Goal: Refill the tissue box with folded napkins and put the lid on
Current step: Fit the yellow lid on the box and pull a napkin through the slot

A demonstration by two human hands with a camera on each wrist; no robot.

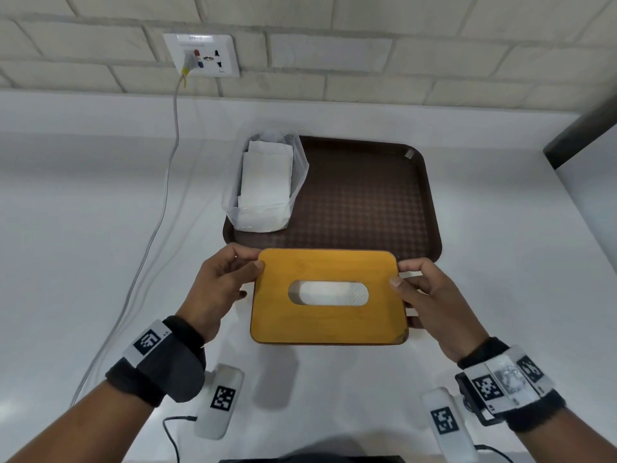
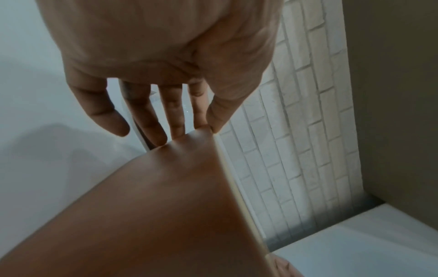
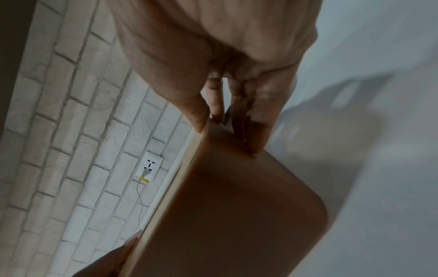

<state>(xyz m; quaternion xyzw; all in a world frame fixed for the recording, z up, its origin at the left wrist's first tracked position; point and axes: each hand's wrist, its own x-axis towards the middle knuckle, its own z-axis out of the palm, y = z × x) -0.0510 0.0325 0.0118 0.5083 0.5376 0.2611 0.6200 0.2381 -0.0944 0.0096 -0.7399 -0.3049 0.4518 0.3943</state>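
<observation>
Both hands hold the brown tissue box with its flat yellow wooden lid (image 1: pixel 329 295). The left hand (image 1: pixel 217 282) grips the left end of the lid, with the thumb on the top edge near the far corner and the fingers curled down the side. In the left wrist view, the fingertips (image 2: pixel 156 138) touch the brown side of the box. The right hand (image 1: pixel 430 295) grips the right end in the same way, thumb on top and fingers round the side. In the right wrist view, the right fingers (image 3: pixel 258 135) press on the brown wall of the box.

The lid sits flat on the box and covers it. It has a long rounded hole in the middle, and white folded napkins (image 1: pixel 334 293) show through that hole.

The box is on the white desk (image 1: pixel 83 228), at the near edge of the dark brown plastic tray (image 1: pixel 367 202). On the left side of the tray stands a clear plastic bag with a stack of white napkins (image 1: pixel 265 182). The rest of the tray is bare, and the white desk spreads wide on both sides of the hands. A grey cable (image 1: pixel 160 195) runs down the desk on the left from a white wall socket (image 1: pixel 202 55) in the pale brick wall (image 1: pixel 367 45).
</observation>
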